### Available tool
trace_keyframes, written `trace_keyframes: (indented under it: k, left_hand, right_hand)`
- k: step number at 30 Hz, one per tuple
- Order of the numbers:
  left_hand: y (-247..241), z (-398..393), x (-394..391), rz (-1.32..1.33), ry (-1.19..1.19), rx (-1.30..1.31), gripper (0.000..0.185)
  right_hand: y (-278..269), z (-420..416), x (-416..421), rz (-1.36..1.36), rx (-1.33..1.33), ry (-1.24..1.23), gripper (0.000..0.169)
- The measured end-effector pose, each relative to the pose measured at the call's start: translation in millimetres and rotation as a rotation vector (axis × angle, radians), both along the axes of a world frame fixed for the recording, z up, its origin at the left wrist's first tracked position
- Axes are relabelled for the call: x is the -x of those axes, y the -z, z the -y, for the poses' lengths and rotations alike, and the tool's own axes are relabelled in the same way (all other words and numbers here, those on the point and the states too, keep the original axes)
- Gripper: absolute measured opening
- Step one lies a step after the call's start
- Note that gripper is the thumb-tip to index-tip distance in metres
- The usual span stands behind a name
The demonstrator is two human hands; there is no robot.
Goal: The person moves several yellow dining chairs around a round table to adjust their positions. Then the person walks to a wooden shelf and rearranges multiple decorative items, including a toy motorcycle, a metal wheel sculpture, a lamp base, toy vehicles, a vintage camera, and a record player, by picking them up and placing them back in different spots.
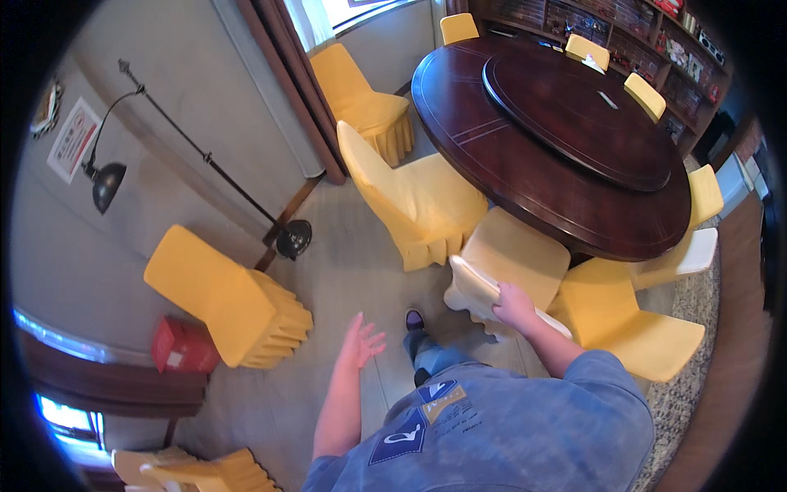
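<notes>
My right hand grips the top of the backrest of a cream-covered chair. The chair's seat faces a round dark wooden table, with its front part close to the table's edge. Over the grey floor hangs my left hand, fingers apart and holding nothing. A yellow-covered chair stands just left of the cream one. To its right is another yellow-covered chair, close beside the cream seat. How my right fingers wrap behind the backrest is partly hidden.
A black floor lamp leans across the view along the left wall. Below it are a yellow-covered chair and a red box. A lazy Susan tops the table. Shelves line the far wall; a patterned rug lies at right.
</notes>
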State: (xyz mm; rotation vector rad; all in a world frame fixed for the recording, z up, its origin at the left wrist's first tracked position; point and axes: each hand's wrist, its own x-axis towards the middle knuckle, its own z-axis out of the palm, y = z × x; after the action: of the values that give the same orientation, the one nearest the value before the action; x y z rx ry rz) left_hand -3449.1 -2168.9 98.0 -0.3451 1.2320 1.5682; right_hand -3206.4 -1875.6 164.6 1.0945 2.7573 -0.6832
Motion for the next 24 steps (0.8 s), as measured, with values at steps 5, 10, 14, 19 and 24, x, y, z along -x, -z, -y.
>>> trace_keyframes:
  k: [5, 10, 14, 19, 24]
  left_hand:
    - [-71, -123, 139, -0.217, 0.135, 0.080, 0.095]
    - [-68, -221, 247, -0.301, 0.276, 0.277, 0.094]
    - [-35, -272, 300, -0.240, 0.381, 0.168, 0.091]
    - [-20, -312, 337, -0.234, 0.461, 0.021, 0.061]
    - [-31, -332, 388, -0.289, 0.471, 0.077, 0.050]
  right_hand:
    - [14, -6, 88, -0.096, 0.085, -0.014, 0.045]
    - [38, -20, 150, -0.104, 0.119, -0.012, 0.034]
    - [17, -23, 156, 0.047, 0.177, 0.051, 0.022]
    - [6, -20, 168, 0.010, 0.158, 0.235, 0.024]
    - [5, -19, 177, 0.119, 0.171, 0.265, 0.027]
